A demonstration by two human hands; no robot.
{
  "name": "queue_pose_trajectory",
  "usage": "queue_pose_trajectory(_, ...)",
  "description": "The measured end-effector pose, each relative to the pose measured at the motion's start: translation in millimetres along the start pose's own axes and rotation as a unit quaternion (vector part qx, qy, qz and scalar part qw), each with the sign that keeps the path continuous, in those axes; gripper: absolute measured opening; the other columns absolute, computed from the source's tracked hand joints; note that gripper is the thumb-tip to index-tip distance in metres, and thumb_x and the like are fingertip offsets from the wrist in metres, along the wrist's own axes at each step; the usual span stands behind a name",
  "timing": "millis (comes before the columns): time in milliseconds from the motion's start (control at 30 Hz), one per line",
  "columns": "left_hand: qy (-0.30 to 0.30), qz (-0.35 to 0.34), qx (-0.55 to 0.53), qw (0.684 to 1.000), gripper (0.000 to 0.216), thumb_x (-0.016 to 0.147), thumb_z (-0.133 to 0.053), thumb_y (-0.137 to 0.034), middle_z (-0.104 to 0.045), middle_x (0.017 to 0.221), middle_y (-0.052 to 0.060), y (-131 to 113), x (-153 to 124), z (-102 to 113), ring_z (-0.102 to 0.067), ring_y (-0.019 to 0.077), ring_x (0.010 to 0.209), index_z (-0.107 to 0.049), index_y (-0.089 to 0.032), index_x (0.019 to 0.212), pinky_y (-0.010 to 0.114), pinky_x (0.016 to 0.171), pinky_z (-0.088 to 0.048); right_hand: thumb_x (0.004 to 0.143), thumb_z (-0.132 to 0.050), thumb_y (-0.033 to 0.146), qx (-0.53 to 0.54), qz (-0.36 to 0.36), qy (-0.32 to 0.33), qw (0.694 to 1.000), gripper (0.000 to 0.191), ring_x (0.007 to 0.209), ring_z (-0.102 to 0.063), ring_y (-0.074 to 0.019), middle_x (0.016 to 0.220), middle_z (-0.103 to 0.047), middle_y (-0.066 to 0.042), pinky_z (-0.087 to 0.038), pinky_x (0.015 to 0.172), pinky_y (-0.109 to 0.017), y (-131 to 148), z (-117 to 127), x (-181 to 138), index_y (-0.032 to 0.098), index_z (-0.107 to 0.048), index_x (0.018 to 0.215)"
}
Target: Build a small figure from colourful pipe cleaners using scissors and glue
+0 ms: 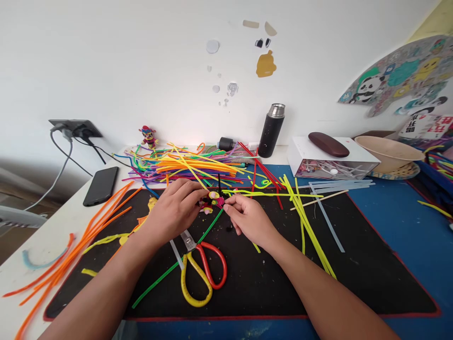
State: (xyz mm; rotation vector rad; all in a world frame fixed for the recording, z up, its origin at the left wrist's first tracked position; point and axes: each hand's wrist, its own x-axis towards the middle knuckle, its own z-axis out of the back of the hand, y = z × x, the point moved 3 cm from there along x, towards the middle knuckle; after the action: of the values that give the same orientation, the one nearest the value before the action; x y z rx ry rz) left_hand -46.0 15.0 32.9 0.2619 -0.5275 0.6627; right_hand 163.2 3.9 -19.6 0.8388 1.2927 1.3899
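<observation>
Between my two hands, over the black mat (262,293), is a small figure (212,200) bent from pipe cleaners in pink, yellow, dark red and black. My left hand (180,203) has its fingers curled round the figure's left side. The thumb and forefinger of my right hand (247,215) pinch its right side, at a magenta part. Just below lie scissors (203,269) with one yellow and one red handle loop. A green pipe cleaner (155,283) runs slantwise under them. My left hand partly hides a yellow-orange pipe cleaner piece (152,204).
Behind the hands is a heap of coloured pipe cleaners (198,165), with a finished-looking figure (148,136) beyond. Orange strands (78,250) and a phone (101,186) lie left. Yellow strands (311,231), glue sticks (329,219), a black flask (272,132) and a white box (332,160) are right.
</observation>
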Motion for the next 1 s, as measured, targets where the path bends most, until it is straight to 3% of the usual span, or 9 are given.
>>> queue_pose_trajectory(600,0.010,0.014,-0.031,0.999,0.031,0.095,-0.057,-0.008,-0.073,0.118,0.013,3.8,-2.3,-2.0,-0.065,0.0288,0.108,-0.065,-0.018,0.123,0.046,0.094,-0.056,0.099,-0.058,0.034,-0.010,-0.002,0.005,1.000,0.014,0.039,-0.049,-0.0112,0.050,-0.051,0.010,-0.039,0.048,-0.024,2.4,-0.1,-1.5,0.021,-0.063,0.095)
queue_pose_trajectory(1000,0.000,0.067,-0.084,0.994,0.034,0.095,-0.056,-0.006,-0.067,0.122,0.011,4.8,-4.2,-5.2,-0.068,0.0236,0.111,-0.064,-0.020,0.125,0.035,0.093,-0.058,0.099,-0.058,0.034,-0.017,0.000,0.006,1.000,0.014,0.039,-0.049,-0.0111,0.050,-0.051,0.010,-0.040,0.049,-0.024,4.0,0.2,-2.8,0.021,-0.063,0.095)
